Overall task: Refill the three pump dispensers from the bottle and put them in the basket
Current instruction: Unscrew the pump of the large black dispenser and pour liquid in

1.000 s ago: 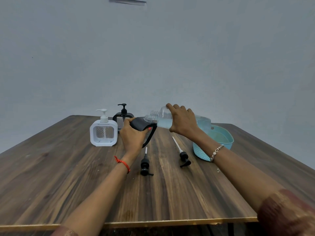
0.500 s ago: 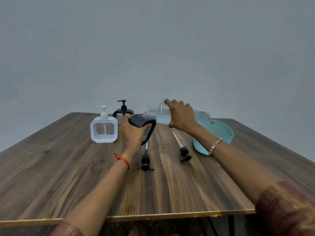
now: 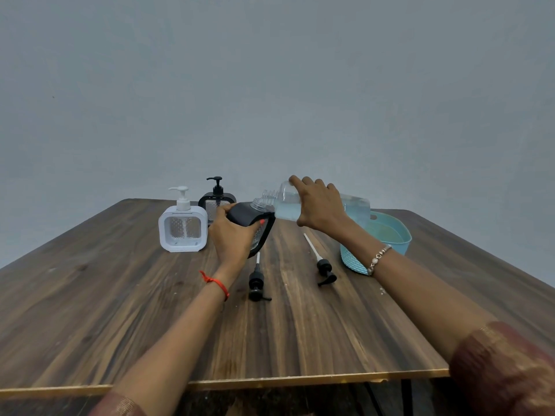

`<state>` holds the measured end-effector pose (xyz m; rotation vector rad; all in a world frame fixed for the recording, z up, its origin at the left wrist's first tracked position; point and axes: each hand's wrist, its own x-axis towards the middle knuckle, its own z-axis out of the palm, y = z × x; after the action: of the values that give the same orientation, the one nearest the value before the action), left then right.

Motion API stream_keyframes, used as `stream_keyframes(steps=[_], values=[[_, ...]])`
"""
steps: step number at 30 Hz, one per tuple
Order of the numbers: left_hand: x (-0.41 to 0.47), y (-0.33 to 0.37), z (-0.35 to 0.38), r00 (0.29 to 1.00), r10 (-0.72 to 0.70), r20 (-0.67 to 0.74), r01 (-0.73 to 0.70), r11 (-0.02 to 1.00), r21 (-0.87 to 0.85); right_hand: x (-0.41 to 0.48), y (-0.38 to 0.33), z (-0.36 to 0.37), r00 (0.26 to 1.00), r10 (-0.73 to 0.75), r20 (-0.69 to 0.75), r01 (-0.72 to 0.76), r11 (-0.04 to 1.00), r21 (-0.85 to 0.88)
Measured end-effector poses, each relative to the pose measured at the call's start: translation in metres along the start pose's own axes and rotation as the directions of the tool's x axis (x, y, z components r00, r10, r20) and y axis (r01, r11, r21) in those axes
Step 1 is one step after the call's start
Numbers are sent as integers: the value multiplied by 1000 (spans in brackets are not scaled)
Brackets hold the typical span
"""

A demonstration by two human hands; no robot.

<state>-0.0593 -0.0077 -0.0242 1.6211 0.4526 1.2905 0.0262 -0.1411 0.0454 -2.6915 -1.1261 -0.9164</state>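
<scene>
My left hand (image 3: pixel 232 238) grips a black square dispenser (image 3: pixel 255 223) with its pump off, tilted toward the right. My right hand (image 3: pixel 318 205) holds a clear bottle (image 3: pixel 285 202) of pale blue liquid on its side, its threaded mouth touching the dispenser's opening. A white dispenser (image 3: pixel 183 228) and a second black dispenser (image 3: pixel 216 202) stand upright at the back left, pumps on. The turquoise basket (image 3: pixel 399 235) sits at the right, partly behind my right arm; what lies inside is hidden.
Two loose black pump heads with white tubes lie on the wooden table (image 3: pixel 120 310): one (image 3: pixel 256 280) just below my left hand, the other (image 3: pixel 322 265) beside the basket. The table's front edge runs across the bottom of the view.
Both hands stay together at the pour; the dispenser and bottle have hardly shifted. The view has tipped slightly, so everything sits a little lower on the table.
</scene>
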Motion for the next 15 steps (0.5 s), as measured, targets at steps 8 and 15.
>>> stream_keyframes(steps=[8, 15], values=[[-1, 1, 0, 1000, -9, 0, 9, 1000, -4, 0, 0, -1, 1000, -3, 4, 3, 1000, -4], [-3, 4, -2, 1000, -4, 4, 4, 1000, -16, -2, 0, -1, 1000, -3, -2, 3, 1000, -8]])
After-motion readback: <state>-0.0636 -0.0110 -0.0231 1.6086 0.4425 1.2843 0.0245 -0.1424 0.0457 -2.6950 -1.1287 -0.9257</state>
